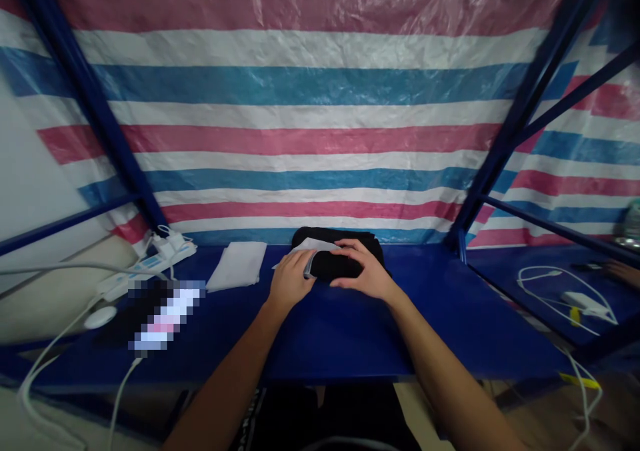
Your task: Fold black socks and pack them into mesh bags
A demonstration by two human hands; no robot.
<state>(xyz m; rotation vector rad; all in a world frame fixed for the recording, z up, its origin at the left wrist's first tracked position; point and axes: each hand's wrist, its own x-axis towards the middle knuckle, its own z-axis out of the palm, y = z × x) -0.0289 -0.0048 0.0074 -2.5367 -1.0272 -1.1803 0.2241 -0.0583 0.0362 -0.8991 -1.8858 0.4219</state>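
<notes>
Between my hands is a small black bundle [330,266] with a grey edge on its left side, resting at the back of the blue table. My left hand [294,278] is closed round its left end. The fingers of my right hand [364,271] curve round the right end, thumb below and fingertips on top. Behind it lies a larger folded black cloth [373,243], partly hidden by my right hand. A white sheet [315,245] lies between the cloth and my left hand.
Folded white sheets [237,264] lie left of my hands. Farther left are a pixelated phone [167,321] on a cable, a power strip [150,264] and a round white object [101,317]. Blue posts flank the table [340,351]. At right, another person's hand [625,272] shows beside cables.
</notes>
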